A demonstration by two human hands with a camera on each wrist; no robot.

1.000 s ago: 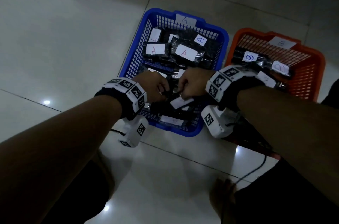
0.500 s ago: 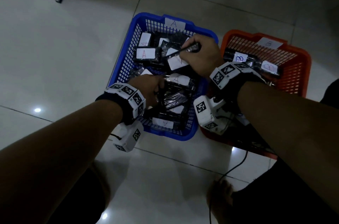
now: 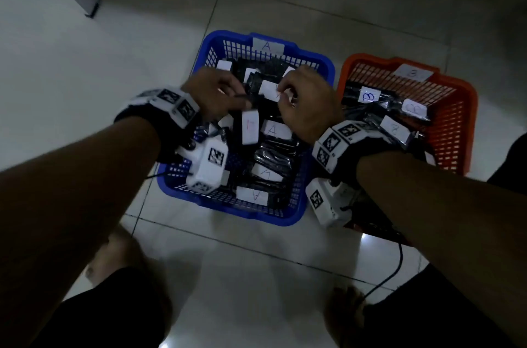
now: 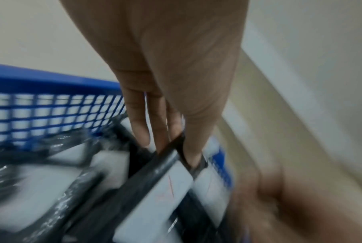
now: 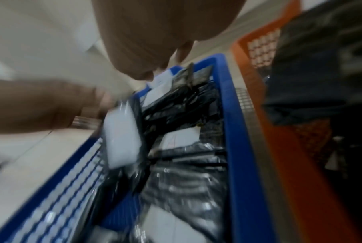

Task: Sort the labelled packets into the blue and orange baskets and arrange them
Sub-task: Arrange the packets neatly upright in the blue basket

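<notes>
The blue basket (image 3: pixel 325 61) marked A holds several black packets with white A labels. Beside it on the right, the orange basket (image 3: pixel 368 58) holds packets labelled B (image 3: pixel 369 96). My left hand (image 3: pixel 228 96) is over the middle of the blue basket and pinches the black top edge of a labelled packet (image 3: pixel 250 126), which hangs upright. In the left wrist view, the fingers (image 4: pixel 142 131) clamp that packet (image 4: pixel 171 182). My right hand (image 3: pixel 288 91) is curled at the back of the blue basket, pinching another A packet (image 3: pixel 269 89); its thumb (image 5: pixel 144 74) touches the label.
Both baskets stand on a pale tiled floor. My bare feet (image 3: pixel 114 256) are in front of them, and a black cable (image 3: pixel 399 259) runs by the right foot. A grey cabinet corner (image 3: pixel 91 12) is at the far left.
My left hand rose from the front of the blue basket to its middle, lifting a packet by its edge. The right hand stayed at the back with its packet.
</notes>
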